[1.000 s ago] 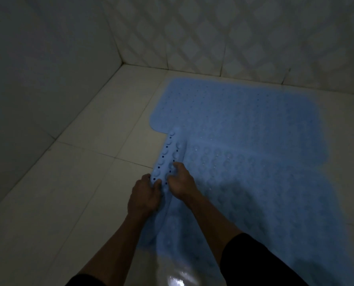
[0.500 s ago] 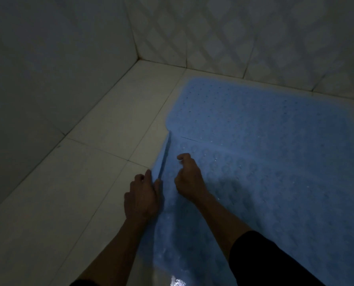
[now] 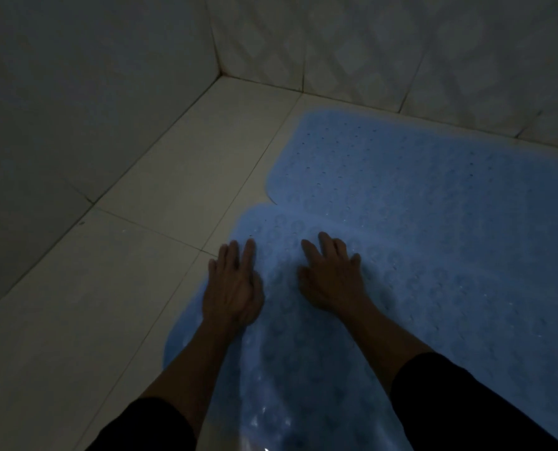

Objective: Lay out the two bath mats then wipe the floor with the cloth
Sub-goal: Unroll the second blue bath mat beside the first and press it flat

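Two light blue rubber bath mats lie on the pale tiled floor. The far mat lies flat near the back wall. The near mat, with round bumps, lies flat in front of it, and its far edge meets or slightly overlaps the far mat. My left hand presses flat on the near mat's left edge, fingers straight. My right hand rests palm down on the same mat, fingers spread. No cloth is in view.
A grey tiled wall rises on the left and a diamond-patterned tiled wall at the back; they meet in a corner. Bare floor tiles run along the left of the mats. The room is dim.
The near mat's left edge, held folded up by both hands, has been laid flat. Both hands have let go and now press on it. The view has shifted left.
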A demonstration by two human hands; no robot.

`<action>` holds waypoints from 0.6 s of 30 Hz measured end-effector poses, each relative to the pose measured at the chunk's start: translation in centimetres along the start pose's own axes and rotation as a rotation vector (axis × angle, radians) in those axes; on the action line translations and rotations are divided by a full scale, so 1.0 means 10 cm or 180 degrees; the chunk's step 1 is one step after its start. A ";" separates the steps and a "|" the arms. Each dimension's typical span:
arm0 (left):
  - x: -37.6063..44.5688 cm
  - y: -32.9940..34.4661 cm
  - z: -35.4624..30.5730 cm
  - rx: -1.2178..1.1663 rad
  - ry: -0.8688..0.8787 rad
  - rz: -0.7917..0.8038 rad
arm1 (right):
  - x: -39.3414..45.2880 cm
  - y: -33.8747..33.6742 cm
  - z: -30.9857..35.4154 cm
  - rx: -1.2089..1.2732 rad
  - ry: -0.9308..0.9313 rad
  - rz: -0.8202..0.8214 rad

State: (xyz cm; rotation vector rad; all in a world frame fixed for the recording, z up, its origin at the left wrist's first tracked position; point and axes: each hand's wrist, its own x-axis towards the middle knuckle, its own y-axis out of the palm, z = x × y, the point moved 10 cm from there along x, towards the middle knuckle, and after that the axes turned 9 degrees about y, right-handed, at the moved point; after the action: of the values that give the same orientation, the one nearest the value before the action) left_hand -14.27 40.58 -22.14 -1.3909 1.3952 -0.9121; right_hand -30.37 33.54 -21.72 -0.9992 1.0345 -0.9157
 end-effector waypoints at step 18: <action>0.26 0.11 -0.11 0.0468 -0.0236 -0.0195 | 0.04 0.19 -0.11 0.0207 0.0099 -0.0242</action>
State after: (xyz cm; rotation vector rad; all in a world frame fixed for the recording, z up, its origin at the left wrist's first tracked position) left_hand -15.43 37.97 -23.11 -1.3482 1.2113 -0.9731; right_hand -31.12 33.48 -23.80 -0.9782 0.9921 -1.0239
